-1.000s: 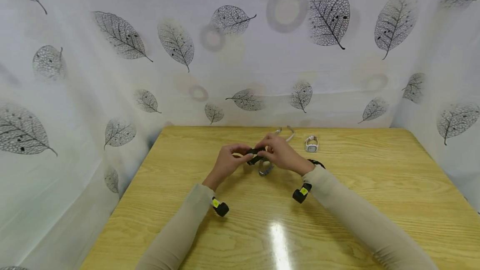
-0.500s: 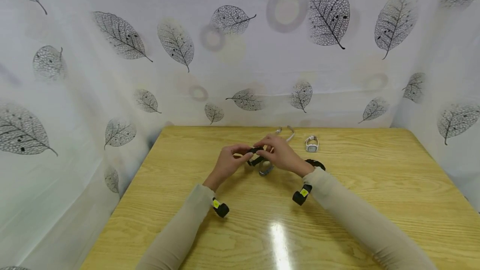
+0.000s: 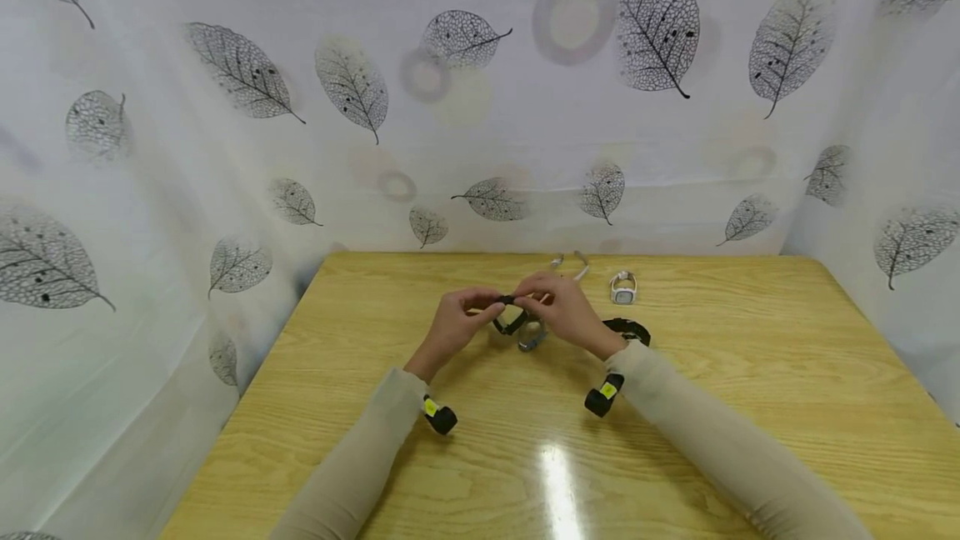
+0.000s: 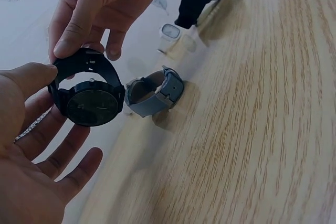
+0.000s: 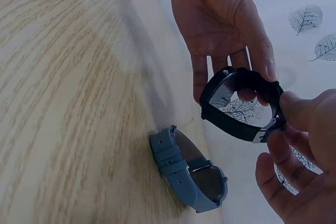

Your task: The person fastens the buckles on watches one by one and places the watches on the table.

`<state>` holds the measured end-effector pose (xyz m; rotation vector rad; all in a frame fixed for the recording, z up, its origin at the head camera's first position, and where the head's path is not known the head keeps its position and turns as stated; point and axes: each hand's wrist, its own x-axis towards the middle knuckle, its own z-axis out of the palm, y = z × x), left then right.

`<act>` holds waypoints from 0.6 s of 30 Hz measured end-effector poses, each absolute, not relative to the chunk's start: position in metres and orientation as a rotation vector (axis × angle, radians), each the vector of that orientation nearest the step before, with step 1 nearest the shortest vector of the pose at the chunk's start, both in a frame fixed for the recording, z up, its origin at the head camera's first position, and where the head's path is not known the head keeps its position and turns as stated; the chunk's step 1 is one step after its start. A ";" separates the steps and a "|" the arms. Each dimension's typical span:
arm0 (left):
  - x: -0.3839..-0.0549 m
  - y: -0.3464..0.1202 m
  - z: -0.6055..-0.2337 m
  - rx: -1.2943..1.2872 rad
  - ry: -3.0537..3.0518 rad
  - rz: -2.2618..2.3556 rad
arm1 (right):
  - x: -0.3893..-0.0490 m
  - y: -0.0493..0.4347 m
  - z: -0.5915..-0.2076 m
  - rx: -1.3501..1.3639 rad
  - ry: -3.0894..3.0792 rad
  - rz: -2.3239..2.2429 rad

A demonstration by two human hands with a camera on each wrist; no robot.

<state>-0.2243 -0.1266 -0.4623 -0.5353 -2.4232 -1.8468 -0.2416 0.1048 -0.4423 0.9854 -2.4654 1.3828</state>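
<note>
A black wristwatch point(image 4: 93, 107) is held up between both hands, its strap curved round into a loop and its dark round dial facing the left wrist camera. My left hand point(image 3: 457, 322) pinches one side of the strap between thumb and fingers. My right hand point(image 3: 562, 311) pinches the strap beside it, near the silver buckle point(image 5: 261, 135). The thumbs and fingertips of the two hands almost meet at the top of the loop. Just below and to the right, a blue-grey wristwatch point(image 5: 181, 174) lies on its side on the table, its strap fastened.
The wooden table point(image 3: 465, 457) carries more watches. A white square-faced watch point(image 3: 623, 295) stands at the back right, and a larger black watch point(image 3: 630, 327) lies behind my right wrist. A white strap point(image 3: 582, 267) shows beyond my right hand. A leaf-patterned curtain point(image 3: 510, 140) encloses the table.
The black watch has turned a little between my fingers, so its strap loop looks rounder and more open to the head camera. Both hands stay almost in place.
</note>
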 end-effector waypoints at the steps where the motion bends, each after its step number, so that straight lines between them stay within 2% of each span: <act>1: -0.224 -0.127 -0.463 -0.536 -2.426 -1.846 | -0.242 0.104 -0.443 0.988 -2.463 1.375; 18: -0.219 -0.132 -0.457 -0.511 -2.430 -1.904 | -0.239 0.098 -0.444 0.990 -2.410 1.389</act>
